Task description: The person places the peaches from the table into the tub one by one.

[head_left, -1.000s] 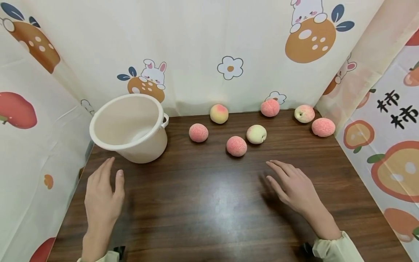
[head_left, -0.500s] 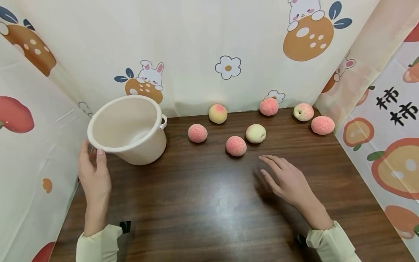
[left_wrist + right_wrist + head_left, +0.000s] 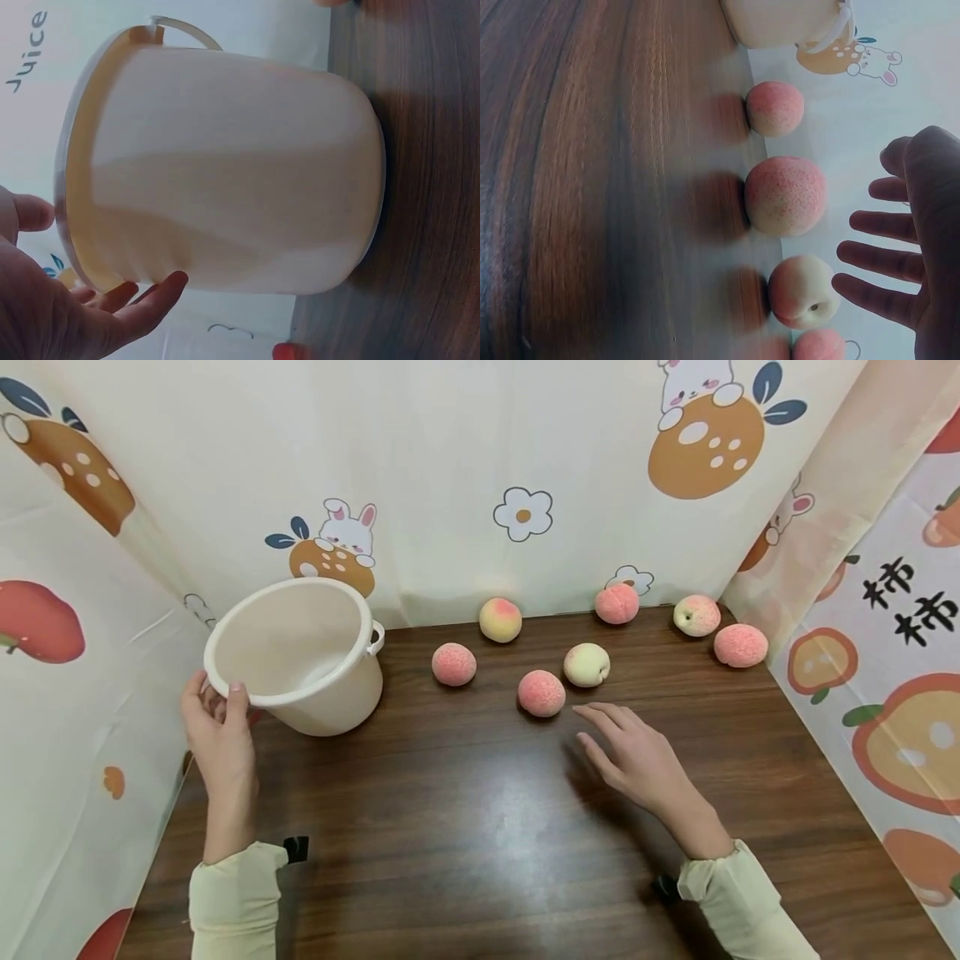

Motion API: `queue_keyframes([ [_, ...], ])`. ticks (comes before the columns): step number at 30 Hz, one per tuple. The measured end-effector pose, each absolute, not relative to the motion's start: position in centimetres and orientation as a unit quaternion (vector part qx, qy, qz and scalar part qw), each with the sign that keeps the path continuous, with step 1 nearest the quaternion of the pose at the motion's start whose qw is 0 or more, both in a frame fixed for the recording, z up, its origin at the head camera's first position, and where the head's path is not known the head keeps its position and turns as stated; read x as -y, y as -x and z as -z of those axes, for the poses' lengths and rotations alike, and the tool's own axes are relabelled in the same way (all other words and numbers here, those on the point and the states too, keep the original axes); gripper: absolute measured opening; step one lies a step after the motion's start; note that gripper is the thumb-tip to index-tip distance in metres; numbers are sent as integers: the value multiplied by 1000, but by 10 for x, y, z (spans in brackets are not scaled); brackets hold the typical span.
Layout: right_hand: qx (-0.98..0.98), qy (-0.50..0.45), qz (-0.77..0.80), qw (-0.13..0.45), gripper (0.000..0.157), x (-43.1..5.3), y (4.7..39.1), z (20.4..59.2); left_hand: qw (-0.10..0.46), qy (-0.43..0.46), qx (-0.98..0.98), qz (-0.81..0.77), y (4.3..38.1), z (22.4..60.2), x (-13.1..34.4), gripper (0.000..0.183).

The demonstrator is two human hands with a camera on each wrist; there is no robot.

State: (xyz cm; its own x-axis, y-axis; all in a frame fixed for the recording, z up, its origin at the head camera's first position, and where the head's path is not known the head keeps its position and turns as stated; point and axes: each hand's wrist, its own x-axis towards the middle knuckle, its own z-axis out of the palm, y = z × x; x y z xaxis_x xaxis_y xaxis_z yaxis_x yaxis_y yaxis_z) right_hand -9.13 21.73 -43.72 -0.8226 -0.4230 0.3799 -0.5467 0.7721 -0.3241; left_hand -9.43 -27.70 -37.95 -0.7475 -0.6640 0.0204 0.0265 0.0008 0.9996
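Observation:
A cream plastic bucket (image 3: 330, 702) stands upright at the table's back left. My left hand (image 3: 221, 739) grips its near left rim; in the left wrist view the thumb is at the rim and the fingers (image 3: 154, 304) curl against the outer wall below it. My right hand (image 3: 630, 760) hovers over the table with its fingers extended, holding nothing. Closest to its fingertips is a pink peach (image 3: 542, 694), with a pale peach (image 3: 587, 665) just behind. In the right wrist view, the spread fingers (image 3: 881, 259) are apart from the peaches.
Another pink peach (image 3: 453, 664) lies right of the bucket, and a yellow-pink peach (image 3: 500, 620) is by the back curtain (image 3: 442, 485). Farther right are a pink peach (image 3: 617, 603), a pale pink peach (image 3: 697, 615) and a pink peach (image 3: 741, 646). Printed curtains border the dark wooden table (image 3: 450, 852).
My left hand has moved forward to the bucket's rim and taken hold of it. My right hand has drifted left and forward, closer to the front pink peach.

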Motion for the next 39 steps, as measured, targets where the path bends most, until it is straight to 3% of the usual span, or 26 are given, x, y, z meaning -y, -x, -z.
queue_keyframes([
  [14, 933, -261, -214, 126, 40, -209, 113, 433, 236, -278, 700, 614, 106, 379, 288, 57],
  [28, 921, -293, -204, 153, 34, -191, 136, 430, 223, -278, 677, 643, 98, 370, 297, 52],
  [39, 927, -296, -186, 131, 33, -181, 145, 432, 226, -283, 737, 571, 88, 373, 296, 50],
])
